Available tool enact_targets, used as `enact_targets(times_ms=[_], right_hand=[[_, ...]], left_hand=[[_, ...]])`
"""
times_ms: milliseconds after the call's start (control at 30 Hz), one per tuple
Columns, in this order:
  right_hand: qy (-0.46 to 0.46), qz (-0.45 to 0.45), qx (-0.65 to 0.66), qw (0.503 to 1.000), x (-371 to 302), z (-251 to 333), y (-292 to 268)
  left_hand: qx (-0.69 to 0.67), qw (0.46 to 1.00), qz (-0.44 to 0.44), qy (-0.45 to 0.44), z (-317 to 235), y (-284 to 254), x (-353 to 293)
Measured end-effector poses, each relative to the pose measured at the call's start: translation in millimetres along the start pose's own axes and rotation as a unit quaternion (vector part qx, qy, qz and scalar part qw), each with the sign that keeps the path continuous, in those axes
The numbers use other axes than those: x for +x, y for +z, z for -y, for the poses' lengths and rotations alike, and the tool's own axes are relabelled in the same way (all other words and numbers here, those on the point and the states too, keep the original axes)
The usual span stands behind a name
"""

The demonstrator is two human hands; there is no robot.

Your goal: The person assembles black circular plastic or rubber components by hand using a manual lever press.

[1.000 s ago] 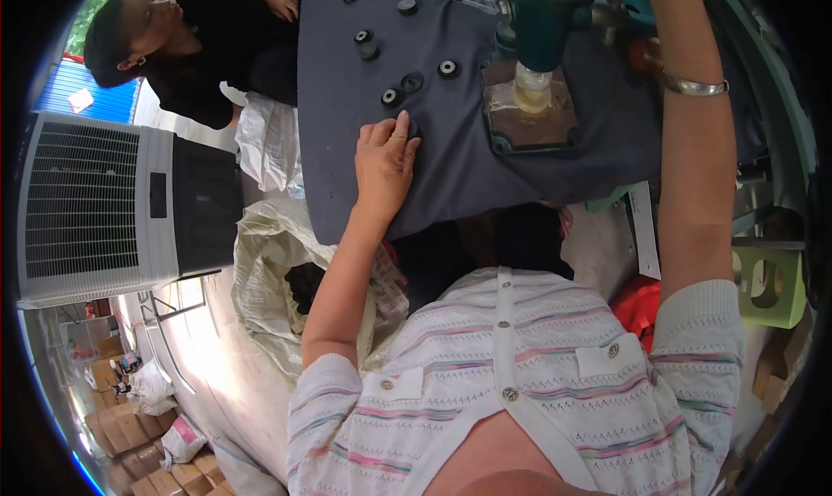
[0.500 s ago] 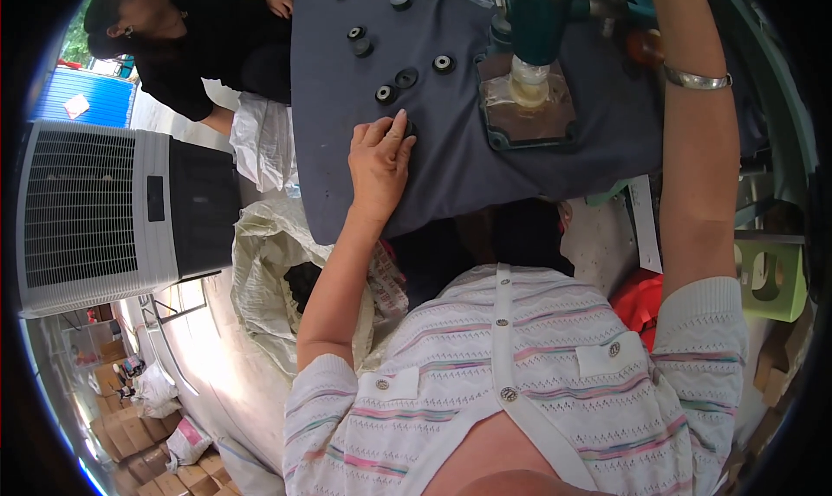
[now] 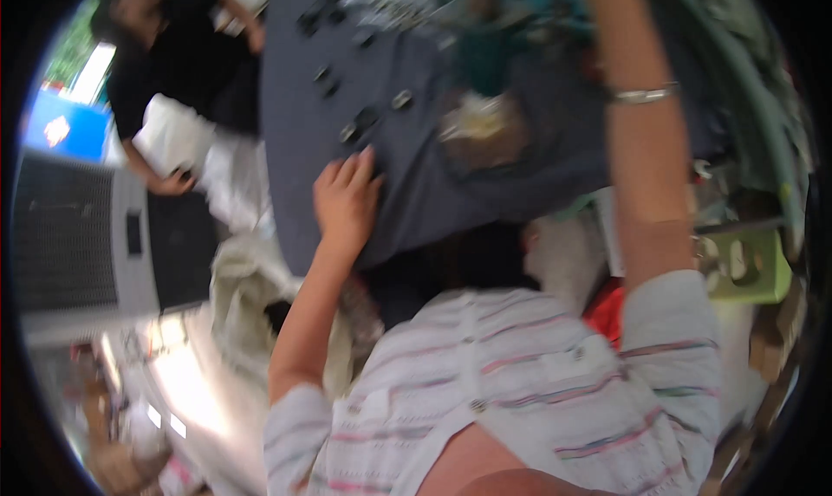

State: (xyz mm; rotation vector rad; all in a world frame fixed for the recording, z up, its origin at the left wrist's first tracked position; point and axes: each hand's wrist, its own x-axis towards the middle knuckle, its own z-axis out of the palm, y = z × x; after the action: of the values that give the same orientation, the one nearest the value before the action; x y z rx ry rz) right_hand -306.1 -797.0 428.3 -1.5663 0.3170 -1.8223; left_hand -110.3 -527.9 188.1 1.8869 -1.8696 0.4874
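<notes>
My left hand rests on the dark grey cloth near the table's left front corner. Its thumb and forefinger close around a small black round part, largely covered by the fingers and blurred. Just beyond the fingertips lie a black ring and a black roller with a pale centre. Another such roller lies farther right. My right forearm, with a silver bangle, stretches up past the green bench press; the right hand is beyond the top edge. Clear plastic film covers the press's base plate.
More black parts and a clear bag of small parts lie at the back. At the left, a person's hand holds something small and dark. A woven sack stands below the table's left edge, a green plastic stool at the right.
The whole view has swung and blurred, shifting the table left and down in the picture. The other person's lower hand now shows with a small dark thing. My left hand keeps its place on the cloth.
</notes>
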Motion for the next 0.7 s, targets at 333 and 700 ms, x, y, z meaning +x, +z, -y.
enact_targets(times_ms=[333, 700], right_hand=[[-0.137, -0.029, -0.173, 0.975, 2.2, -26.1, 10.9], [-0.080, -0.016, -0.049, 0.995, 13.2, -31.4, 0.8]], left_hand=[[0.004, 0.999, -0.018, 0.032, 10.5, 2.9, -17.6], [-0.164, 0.979, -0.103, -0.059, -3.4, -1.2, 6.8]])
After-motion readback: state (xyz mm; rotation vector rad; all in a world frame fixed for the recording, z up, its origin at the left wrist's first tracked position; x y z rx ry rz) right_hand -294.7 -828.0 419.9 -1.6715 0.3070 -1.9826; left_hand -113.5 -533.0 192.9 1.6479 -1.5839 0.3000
